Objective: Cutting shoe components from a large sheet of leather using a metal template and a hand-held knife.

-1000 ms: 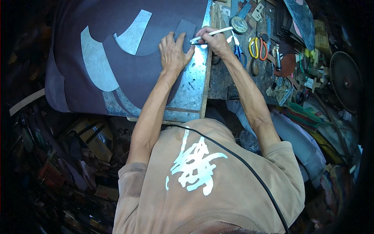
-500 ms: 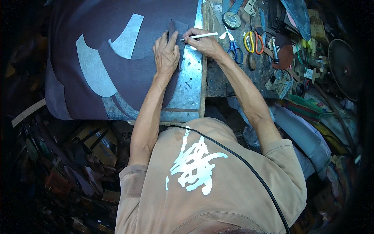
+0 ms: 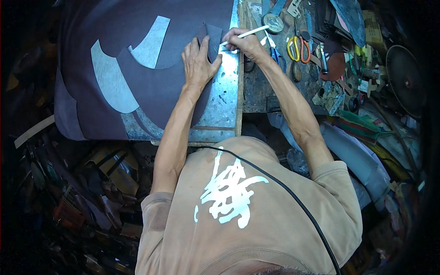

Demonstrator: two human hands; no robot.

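My left hand [image 3: 199, 64] lies flat with fingers apart on a large dark brown leather sheet [image 3: 114, 23]. Its fingertips touch a small dark piece [image 3: 214, 34] near the sheet's right edge. Just right of that piece, my right hand [image 3: 246, 45] is closed around a slim white pen [image 3: 253, 31]. The pen slants, its lower end close to the dark piece; whether it touches anything, I cannot tell. Further left on the leather lie two pale curved pattern pieces, the longer one [image 3: 112, 82] and the shorter one [image 3: 153, 43].
Bare metal sheeting [image 3: 220, 103] covers the bench along its right side. Beyond it, a wooden worktop [image 3: 259, 94] carries blue-handled scissors [image 3: 276, 54], scissors with yellow and orange handles [image 3: 294, 49], a round tin [image 3: 273, 24] and scraps. A black cable [image 3: 293, 197] crosses my shirt.
My right hand and the pen have shifted right, away from the small dark piece, and the pen is tilted more. My left hand's thumb has spread outward.
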